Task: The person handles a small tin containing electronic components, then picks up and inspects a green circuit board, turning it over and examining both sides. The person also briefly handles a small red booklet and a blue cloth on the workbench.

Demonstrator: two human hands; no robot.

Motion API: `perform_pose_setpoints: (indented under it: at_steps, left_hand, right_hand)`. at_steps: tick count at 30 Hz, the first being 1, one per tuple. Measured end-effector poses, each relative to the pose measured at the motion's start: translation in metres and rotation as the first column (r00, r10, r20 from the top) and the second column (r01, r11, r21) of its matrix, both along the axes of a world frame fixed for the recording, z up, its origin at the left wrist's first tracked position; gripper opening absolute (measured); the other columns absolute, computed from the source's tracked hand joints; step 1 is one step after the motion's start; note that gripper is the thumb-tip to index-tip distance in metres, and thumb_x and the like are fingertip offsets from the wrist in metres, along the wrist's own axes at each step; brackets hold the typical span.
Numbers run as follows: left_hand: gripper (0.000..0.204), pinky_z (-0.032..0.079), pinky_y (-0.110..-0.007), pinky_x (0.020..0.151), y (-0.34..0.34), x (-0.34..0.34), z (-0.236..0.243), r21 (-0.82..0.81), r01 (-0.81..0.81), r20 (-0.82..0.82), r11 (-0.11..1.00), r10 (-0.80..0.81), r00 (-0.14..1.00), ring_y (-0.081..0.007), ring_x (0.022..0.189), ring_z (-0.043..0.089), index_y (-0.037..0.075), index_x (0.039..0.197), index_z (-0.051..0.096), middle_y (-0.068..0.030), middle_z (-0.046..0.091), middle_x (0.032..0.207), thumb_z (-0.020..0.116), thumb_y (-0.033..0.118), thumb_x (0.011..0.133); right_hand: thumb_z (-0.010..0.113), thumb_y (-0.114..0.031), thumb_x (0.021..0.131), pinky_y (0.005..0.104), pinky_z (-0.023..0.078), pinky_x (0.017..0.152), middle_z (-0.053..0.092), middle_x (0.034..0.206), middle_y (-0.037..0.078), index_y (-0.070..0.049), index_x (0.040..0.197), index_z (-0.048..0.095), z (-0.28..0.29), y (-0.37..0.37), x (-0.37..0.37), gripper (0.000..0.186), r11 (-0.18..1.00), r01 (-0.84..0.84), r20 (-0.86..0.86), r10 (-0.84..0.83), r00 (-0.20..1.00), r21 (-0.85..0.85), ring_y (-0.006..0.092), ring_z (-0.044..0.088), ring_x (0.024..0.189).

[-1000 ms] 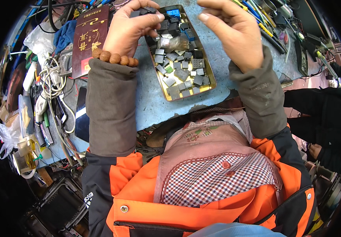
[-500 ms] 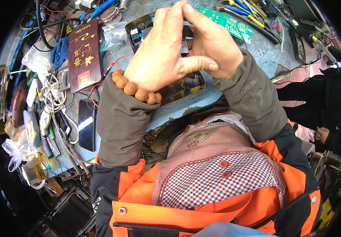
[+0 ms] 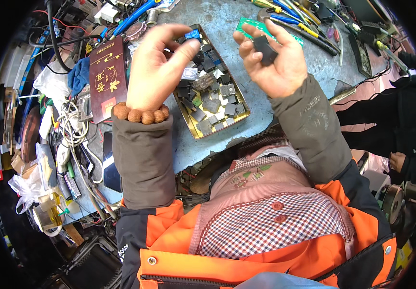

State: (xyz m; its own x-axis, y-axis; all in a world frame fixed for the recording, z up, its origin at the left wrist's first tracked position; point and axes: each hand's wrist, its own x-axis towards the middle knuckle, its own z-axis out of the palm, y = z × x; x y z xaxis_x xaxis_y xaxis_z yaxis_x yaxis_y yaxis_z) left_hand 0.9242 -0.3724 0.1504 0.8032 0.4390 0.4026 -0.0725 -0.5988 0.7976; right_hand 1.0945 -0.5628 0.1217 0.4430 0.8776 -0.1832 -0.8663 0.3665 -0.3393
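My left hand [image 3: 152, 67] pinches a small blue box-shaped electronic component [image 3: 193, 34] between thumb and fingers, over the far end of a shallow tin [image 3: 223, 128]. Inside the tin lie many small black, grey and clear block-shaped components [image 3: 211, 104]. To the right of the tin, my right hand [image 3: 285, 65] is raised with its palm turned up. Its curled fingers hold a black block-shaped component [image 3: 264, 50]. Partly hidden behind the right hand lies a green circuit board [image 3: 245, 21].
A dark red booklet-like box [image 3: 107, 79] and a phone [image 3: 111, 166] lie left of the tin. Tangled white cables [image 3: 70, 127] crowd the bench's left side. Pliers and other hand tools [image 3: 297, 17] lie at the far right. Another person's hand [image 3: 397, 161] shows at the right.
My hands, close together above the tin before, have moved apart, left and right. The tin's contents and the black and blue components in my hands now show.
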Motion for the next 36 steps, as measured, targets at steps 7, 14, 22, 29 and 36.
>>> perform_pose_setpoints:
  at_steps: [7,14,22,29,36]
  left_hand:
    - [0.023,0.050,-0.043,0.092,-0.013,0.010,-0.016,0.438,0.363,-0.339,0.823,-0.223,0.914,-0.0332,0.096,0.063,0.005,0.099,0.076,-0.0114,0.070,0.100,0.085,0.019,0.084]
    - [0.025,0.052,-0.041,0.091,0.006,-0.001,-0.005,0.322,0.157,-0.179,0.934,-0.102,0.979,-0.0310,0.099,0.065,0.006,0.102,0.079,-0.0104,0.070,0.099,0.083,0.019,0.081]
    - [0.027,0.047,-0.046,0.105,-0.004,0.009,-0.026,0.619,0.168,-0.295,0.767,0.028,0.955,-0.0370,0.124,0.056,0.008,0.102,0.076,-0.0142,0.064,0.129,0.086,0.021,0.081]
    - [0.035,0.048,-0.047,0.103,0.004,0.004,-0.009,0.428,0.130,-0.286,0.894,-0.003,0.958,-0.0343,0.122,0.059,0.006,0.109,0.072,-0.0126,0.066,0.126,0.085,0.020,0.079]
    - [0.031,0.049,-0.044,0.104,-0.001,0.004,-0.010,0.480,0.350,-0.334,0.804,-0.202,0.921,-0.0349,0.117,0.061,0.008,0.106,0.078,-0.0094,0.074,0.113,0.082,0.022,0.078]
  right_hand:
    - [0.063,-0.040,0.106,0.0274,0.046,0.056,0.064,0.112,0.017,0.001,0.131,0.058,-0.046,-0.027,-0.001,0.048,0.996,-0.017,0.158,0.031,0.987,-0.089,0.0155,0.056,0.077]
    - [0.063,-0.038,0.107,0.0288,0.041,0.056,0.063,0.109,0.013,0.001,0.129,0.060,-0.044,-0.025,-0.016,0.045,0.996,0.053,0.229,-0.034,0.973,-0.075,0.0134,0.052,0.073]
    - [0.056,-0.037,0.111,0.0273,0.042,0.057,0.063,0.109,0.012,0.002,0.131,0.061,-0.043,-0.022,-0.018,0.044,0.993,0.063,0.247,-0.036,0.968,-0.102,0.0128,0.050,0.073]
    - [0.063,-0.037,0.107,0.0300,0.042,0.060,0.064,0.108,0.012,0.000,0.126,0.063,-0.048,-0.024,-0.016,0.042,0.996,0.052,0.241,-0.032,0.970,-0.075,0.0138,0.053,0.074]
    - [0.057,-0.035,0.110,0.0271,0.041,0.057,0.063,0.110,0.010,-0.001,0.129,0.063,-0.047,-0.025,-0.019,0.039,0.993,0.068,0.249,-0.041,0.968,-0.101,0.0125,0.051,0.074]
